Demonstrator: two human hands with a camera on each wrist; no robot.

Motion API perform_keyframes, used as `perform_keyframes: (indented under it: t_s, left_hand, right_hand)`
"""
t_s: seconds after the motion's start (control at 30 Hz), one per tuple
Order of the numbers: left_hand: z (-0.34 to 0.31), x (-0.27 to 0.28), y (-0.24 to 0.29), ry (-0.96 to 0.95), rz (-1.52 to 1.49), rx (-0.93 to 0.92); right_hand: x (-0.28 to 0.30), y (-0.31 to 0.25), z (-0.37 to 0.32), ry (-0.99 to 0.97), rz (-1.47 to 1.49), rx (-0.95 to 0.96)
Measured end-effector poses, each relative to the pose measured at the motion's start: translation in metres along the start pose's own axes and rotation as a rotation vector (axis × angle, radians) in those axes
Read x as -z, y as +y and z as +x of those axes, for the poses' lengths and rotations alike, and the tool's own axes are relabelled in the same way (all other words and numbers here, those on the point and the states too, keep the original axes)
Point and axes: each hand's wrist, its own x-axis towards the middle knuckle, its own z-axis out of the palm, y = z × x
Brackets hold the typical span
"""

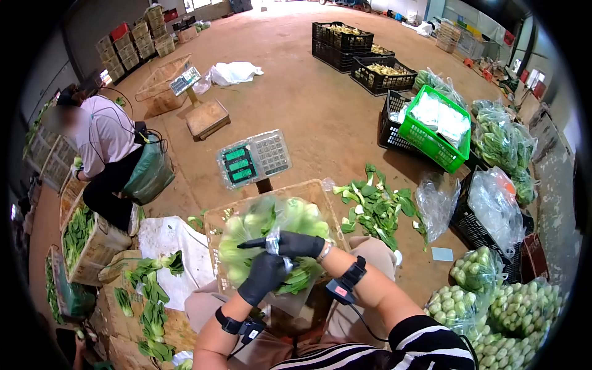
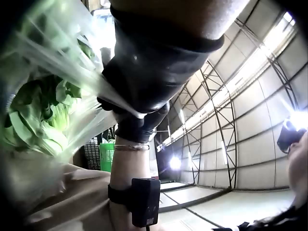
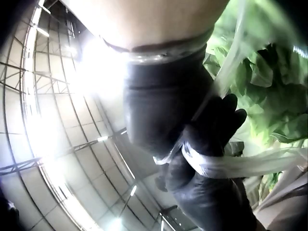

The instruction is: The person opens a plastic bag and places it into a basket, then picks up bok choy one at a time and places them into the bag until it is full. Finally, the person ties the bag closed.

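A clear plastic bag (image 1: 246, 237) full of bok choy (image 1: 298, 277) lies in front of the person, over a worn crate (image 1: 320, 196). Both hands wear black gloves and meet over the bag. The left hand (image 1: 265, 276) grips a twisted strip of the bag's plastic. Above it the right hand (image 1: 297, 244) holds another gathered end, its index finger stretched out to the left. In the right wrist view, a taut plastic strand (image 3: 216, 164) runs from between the fingers towards the leaves. Pale stems and green leaves (image 2: 45, 120) show through the film in the left wrist view.
A scale display (image 1: 254, 159) stands just beyond the crate. Loose bok choy (image 1: 379, 206) lies on the floor at right, near a green basket (image 1: 431, 151). Filled bags (image 1: 518, 305) sit at lower right. Another person (image 1: 111, 132) sits at left beside crated greens (image 1: 80, 237).
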Motion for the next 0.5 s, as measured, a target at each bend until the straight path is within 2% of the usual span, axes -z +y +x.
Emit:
perform_keyframes:
  t_s: [0.03, 0.07, 0.1, 0.17, 0.2, 0.23, 0.3, 0.33, 0.37, 0.43, 0.47, 0.5]
  left_hand:
    - [-0.002, 0.001, -0.002, 0.037, -0.167, 0.124]
    - [0.0, 0.011, -0.005, -0.009, -0.328, 0.203]
    - [0.004, 0.024, -0.006, -0.009, -0.318, 0.206]
    - [0.009, 0.049, -0.009, 0.174, -0.93, 0.392]
    - [0.005, 0.055, -0.012, 0.043, -0.809, 0.404]
    - [0.004, 0.043, -0.023, -0.046, -0.807, 0.388]
    - [-0.004, 0.03, -0.018, -0.103, -0.408, 0.288]
    - [-0.004, 0.033, -0.019, -0.122, -0.45, 0.328]
    - [-0.001, 0.032, -0.016, -0.121, -0.455, 0.34]
    - [0.005, 0.028, -0.008, -0.102, -0.717, 0.311]
    - [0.003, 0.017, -0.018, -0.07, -0.83, 0.293]
    - [0.003, 0.017, -0.017, -0.063, -0.829, 0.294]
  right_hand:
    - [0.0, -0.005, -0.001, -0.078, 0.066, -0.051]
    - [0.003, 0.004, -0.001, -0.035, 0.107, 0.0]
    - [0.006, 0.0, -0.001, -0.054, 0.155, -0.002]
    - [0.012, 0.0, -0.003, -0.017, 0.115, 0.095]
    - [0.018, 0.017, 0.0, -0.066, -0.007, 0.147]
    - [0.008, 0.009, 0.003, -0.071, -0.083, 0.077]
    - [-0.008, 0.023, 0.008, -0.044, -0.239, 0.109]
    - [-0.012, 0.025, 0.008, 0.034, -0.383, 0.204]
    - [-0.011, 0.026, 0.007, 0.029, -0.373, 0.197]
    - [-0.006, 0.025, 0.005, -0.027, -0.341, 0.081]
    - [-0.006, 0.023, 0.005, 0.035, -0.218, 0.103]
    - [-0.001, 0.02, 0.005, 0.029, -0.219, 0.103]
